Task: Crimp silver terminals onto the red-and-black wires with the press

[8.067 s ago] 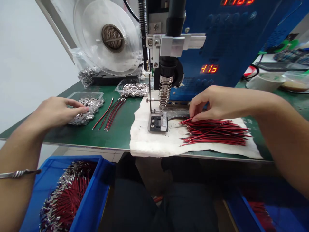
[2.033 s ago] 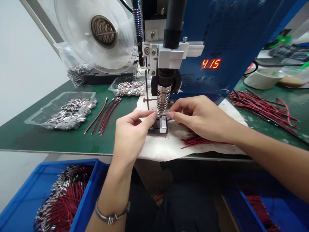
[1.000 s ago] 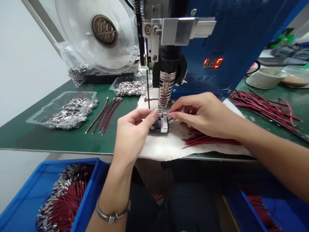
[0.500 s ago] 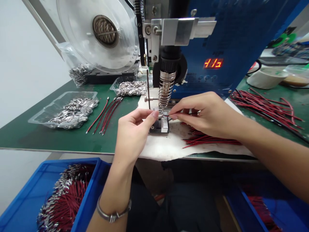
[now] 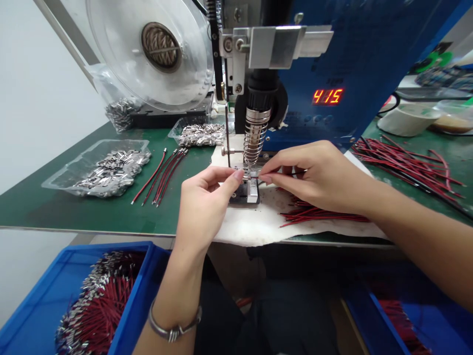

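Note:
In the middle of the head view, my left hand [image 5: 203, 204] is closed, thumb and forefinger pinching a small silver metal terminal [image 5: 246, 176] at a little metal fixture [image 5: 253, 191]. From the right, my right hand [image 5: 318, 172] pinches a thin red-and-black wire [image 5: 297, 173], its end meeting the terminal. Right above this spot is a soldering iron [image 5: 254, 135] with a coil spring around it. The exact joint is partly hidden by my fingertips. Below my right hand, red and black wires [image 5: 314, 215] lie on a white sheet [image 5: 244, 229].
A blue machine [image 5: 306, 118] with a red display stands behind my hands. On the left are plastic trays of metal terminals [image 5: 107, 172] [image 5: 201, 134], a few finished-looking wires [image 5: 168, 175] and a clear reel [image 5: 121, 54]. A blue bin [image 5: 148, 276] of wires is below; more wires [image 5: 410, 165] lie right.
The display's digits now read 415, where they were blurred before. My hands have hardly moved and keep the same pinch on the terminal and the wire.

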Available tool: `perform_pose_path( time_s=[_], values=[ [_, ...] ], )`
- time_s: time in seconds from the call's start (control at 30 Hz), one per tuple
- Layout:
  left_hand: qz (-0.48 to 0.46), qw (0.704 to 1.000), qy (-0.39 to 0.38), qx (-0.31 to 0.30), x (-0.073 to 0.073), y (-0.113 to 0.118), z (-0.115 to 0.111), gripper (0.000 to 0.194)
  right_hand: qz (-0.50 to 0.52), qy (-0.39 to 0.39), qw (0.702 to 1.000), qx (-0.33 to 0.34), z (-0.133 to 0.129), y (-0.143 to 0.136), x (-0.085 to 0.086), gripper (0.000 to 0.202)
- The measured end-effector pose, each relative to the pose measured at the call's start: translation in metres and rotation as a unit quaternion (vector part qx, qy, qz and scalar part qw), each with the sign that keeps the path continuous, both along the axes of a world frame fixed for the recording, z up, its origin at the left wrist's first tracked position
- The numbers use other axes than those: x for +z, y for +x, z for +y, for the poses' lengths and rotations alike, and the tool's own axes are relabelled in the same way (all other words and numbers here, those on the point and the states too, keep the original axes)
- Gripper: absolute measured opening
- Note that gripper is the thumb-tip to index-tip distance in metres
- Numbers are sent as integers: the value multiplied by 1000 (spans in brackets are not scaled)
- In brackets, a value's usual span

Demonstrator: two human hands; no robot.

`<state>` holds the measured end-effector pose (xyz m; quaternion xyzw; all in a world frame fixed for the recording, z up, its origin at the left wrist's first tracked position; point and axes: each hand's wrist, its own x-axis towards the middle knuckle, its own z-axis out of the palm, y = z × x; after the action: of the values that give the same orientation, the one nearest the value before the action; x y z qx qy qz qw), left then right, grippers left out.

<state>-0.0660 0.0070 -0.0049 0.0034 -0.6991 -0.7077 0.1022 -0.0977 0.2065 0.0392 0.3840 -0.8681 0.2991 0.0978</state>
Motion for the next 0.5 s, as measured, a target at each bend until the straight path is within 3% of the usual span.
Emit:
perform_pose_path(
  time_s=[0.5],
  values=[
    [3,1000,-5,-11,-5,0,-3,23,5,-9,1000,-8,1,1,-1,16]
  ],
)
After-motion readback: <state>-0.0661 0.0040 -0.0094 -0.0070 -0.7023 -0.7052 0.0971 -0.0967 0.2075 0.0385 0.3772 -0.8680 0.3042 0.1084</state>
